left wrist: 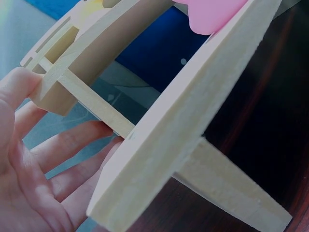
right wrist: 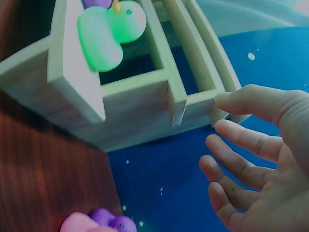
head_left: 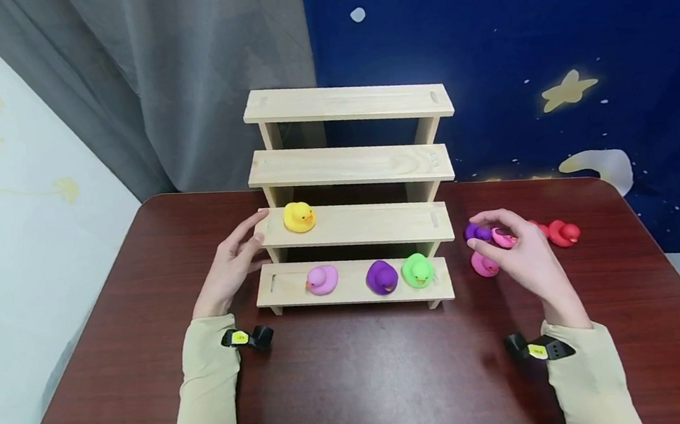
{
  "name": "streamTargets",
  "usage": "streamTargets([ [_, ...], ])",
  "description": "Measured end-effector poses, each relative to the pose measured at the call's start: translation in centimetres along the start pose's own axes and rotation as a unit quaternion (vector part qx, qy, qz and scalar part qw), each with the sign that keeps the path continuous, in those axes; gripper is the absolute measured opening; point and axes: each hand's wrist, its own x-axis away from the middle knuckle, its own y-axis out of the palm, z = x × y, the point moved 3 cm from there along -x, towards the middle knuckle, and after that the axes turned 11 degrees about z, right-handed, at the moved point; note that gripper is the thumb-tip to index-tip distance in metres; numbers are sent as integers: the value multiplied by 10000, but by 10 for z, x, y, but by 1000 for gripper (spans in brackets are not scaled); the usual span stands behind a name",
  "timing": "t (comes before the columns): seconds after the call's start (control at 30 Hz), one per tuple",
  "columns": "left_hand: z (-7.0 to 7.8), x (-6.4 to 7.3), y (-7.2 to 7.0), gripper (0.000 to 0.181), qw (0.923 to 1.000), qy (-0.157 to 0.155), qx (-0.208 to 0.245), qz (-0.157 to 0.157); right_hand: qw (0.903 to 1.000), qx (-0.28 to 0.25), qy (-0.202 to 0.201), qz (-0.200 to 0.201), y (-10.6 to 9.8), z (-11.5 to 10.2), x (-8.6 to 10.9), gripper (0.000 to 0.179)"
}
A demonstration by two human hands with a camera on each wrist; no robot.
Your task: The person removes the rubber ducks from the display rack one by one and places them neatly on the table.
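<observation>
My left hand (head_left: 229, 271) is at the left end of a stepped wooden stand (head_left: 354, 224). Its thumb and fingertips touch the stand's end, and in the left wrist view the loosely spread fingers (left wrist: 72, 145) lie along its side. A yellow rubber duck (head_left: 299, 217) sits near that hand on the second tier from the bottom. On the lowest tier are a lilac duck (head_left: 322, 280), a purple duck (head_left: 382, 277) and a green duck (head_left: 417, 270). My right hand (head_left: 526, 253) hovers over ducks at the right, thumb and fingers apart and nothing between them.
Right of the stand, on the brown table (head_left: 373, 377), lie another purple duck (head_left: 476, 232), a pink duck (head_left: 484, 265) and a red duck (head_left: 564, 232), with others partly behind my right hand. A grey curtain (head_left: 219, 57) and a blue starry cloth (head_left: 485, 45) hang behind.
</observation>
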Motion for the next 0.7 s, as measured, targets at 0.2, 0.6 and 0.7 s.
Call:
streamTargets([
  [0.2,-1,0,0,46,10000,-37,-47,0,9995,-173,104,-240,9,-12,-2,40],
  [0.6,2,1,0,48,10000,5,-60,-12,9927,-731,-788,-552,42,-45,-7,37],
  [0.7,2,1,0,48,10000,-8,-71,-14,9901,-957,-748,-704,51,-52,-6,37],
])
